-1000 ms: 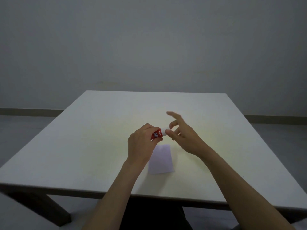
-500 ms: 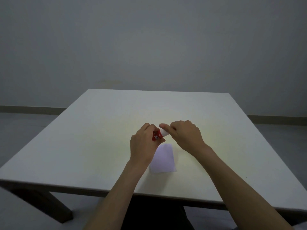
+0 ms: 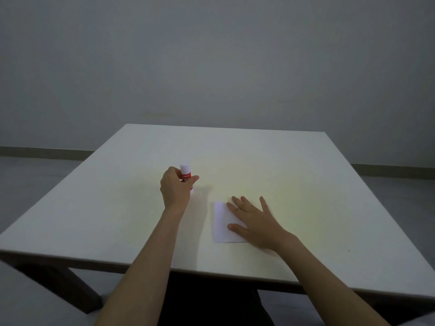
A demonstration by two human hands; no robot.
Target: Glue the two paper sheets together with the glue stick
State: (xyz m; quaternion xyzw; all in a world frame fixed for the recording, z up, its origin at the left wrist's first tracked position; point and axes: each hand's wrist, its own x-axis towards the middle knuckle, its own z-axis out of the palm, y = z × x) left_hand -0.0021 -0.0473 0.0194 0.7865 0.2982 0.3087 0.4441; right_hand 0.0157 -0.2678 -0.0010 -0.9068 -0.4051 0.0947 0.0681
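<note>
A small white paper [image 3: 221, 222] lies flat on the white table [image 3: 117, 208], near its front edge. I can make out only one sheet outline. My right hand [image 3: 254, 222] rests palm-down on the paper's right part with fingers spread. To the left, my left hand [image 3: 175, 190] grips a red glue stick [image 3: 185, 175] with a white cap. The stick stands upright, its base at the table surface, well left of the paper.
The table's front edge runs just below my forearms. A dark table leg [image 3: 58, 285] shows at lower left. A grey wall and floor lie beyond the table.
Both hands were together at the glue stick above the paper. Now my left hand has carried the stick left and stood it upright, and my right hand has dropped flat onto the paper.
</note>
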